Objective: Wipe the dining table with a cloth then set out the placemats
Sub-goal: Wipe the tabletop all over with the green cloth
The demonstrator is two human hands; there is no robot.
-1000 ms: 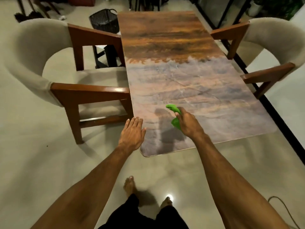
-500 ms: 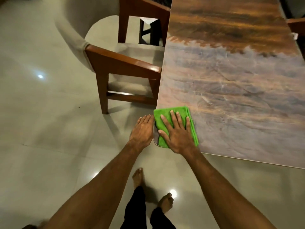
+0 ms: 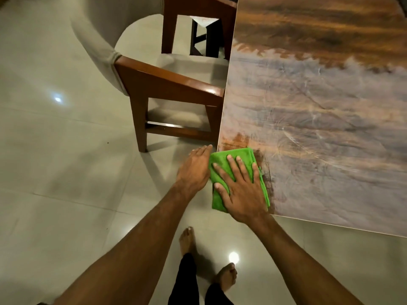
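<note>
The green cloth (image 3: pixel 221 160) now lies flat and folded on the near left corner of the dining table (image 3: pixel 319 117), in the lower centre of the frame. The right hand (image 3: pixel 242 194) presses it down with straight, spread fingers; it does not grip it. The left hand (image 3: pixel 193 168) sits just left of the cloth, off the table edge, with its fingers straight and together, and holds nothing.

One second ago the cloth was bunched in the right hand above the table. Half a second ago it was already spread under the palm. Since then, a darker strip (image 3: pixel 267 179) shows along the right edge of the cloth and above it, which suggests that wiping has begun.

Judgement: the wipe is at its start, with most of the tabletop untreated. No placemats are in view. The wooden armchair (image 3: pixel 171 84) stands against the table's left edge, in the upper left.
</note>
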